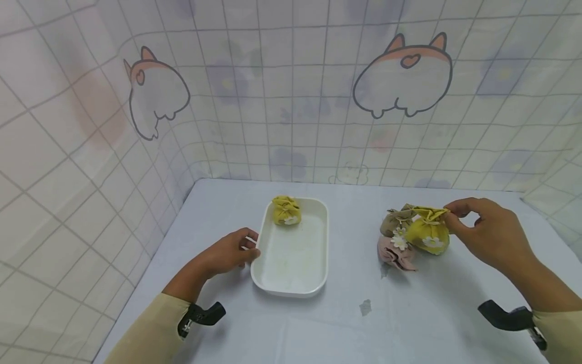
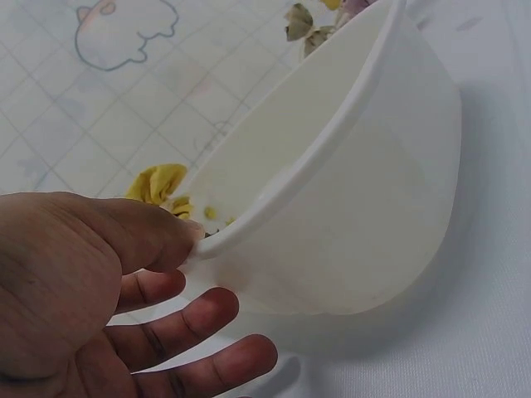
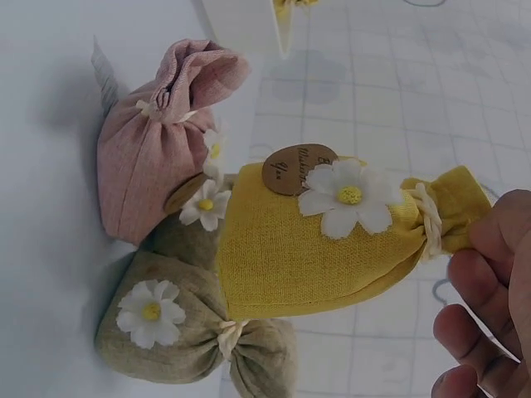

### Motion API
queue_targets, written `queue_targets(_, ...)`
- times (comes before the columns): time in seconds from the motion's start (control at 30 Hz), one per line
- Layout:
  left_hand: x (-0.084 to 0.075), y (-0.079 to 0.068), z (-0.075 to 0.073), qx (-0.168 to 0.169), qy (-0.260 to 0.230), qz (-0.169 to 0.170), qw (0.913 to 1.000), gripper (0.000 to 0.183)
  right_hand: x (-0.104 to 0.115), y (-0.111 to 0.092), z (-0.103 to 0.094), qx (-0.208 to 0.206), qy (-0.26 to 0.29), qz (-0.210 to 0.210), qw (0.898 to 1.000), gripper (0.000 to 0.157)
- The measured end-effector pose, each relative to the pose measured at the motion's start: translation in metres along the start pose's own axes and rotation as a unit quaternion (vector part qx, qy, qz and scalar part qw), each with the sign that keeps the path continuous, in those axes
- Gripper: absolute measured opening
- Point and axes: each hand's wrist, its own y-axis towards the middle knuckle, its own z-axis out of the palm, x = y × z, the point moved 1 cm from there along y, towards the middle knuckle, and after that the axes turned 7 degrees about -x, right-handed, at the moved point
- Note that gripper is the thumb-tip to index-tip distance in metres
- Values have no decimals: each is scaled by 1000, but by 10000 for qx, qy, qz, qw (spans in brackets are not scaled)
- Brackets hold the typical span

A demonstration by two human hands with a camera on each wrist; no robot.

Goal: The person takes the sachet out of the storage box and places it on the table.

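Observation:
In the head view my right hand (image 1: 493, 235) pinches a yellow cloth sachet (image 1: 428, 236) by its gathered neck. The right wrist view shows this sachet (image 3: 311, 249) with a white flower and a small round brown tag on it. A pink sachet (image 3: 158, 162) and a greenish-brown sachet (image 3: 178, 319) lie close beside it, each with a white flower. My left hand (image 1: 234, 247) grips the left rim of a white rectangular tray (image 1: 291, 283), thumb over the edge and other fingers outside. Inside the tray's far left corner sits another yellow sachet (image 1: 287, 211).
A pale cloth (image 1: 218, 207) covers the table. Behind and to the left hangs a white gridded curtain (image 1: 291, 101) printed with cartoon animals. A grey mark (image 1: 366, 307) shows on the cloth between tray and sachets.

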Motion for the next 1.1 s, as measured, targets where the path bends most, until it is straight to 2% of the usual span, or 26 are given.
queue_targets(0.67, 2, 1, -2, 39, -30, 28, 10000, 35, -20, -15, -7, -48, -210, -31, 9998, 26)
queue_targets(0.9, 4, 3, -1, 37, -33, -5, 10000, 35, -22, -18, -10, -260, -174, 199, 9993, 23)
queue_targets(1.1, 4, 2, -1, 54, -28, -35, 10000, 35, -14, -13, -6, 19, -157, 148, 9998, 28)
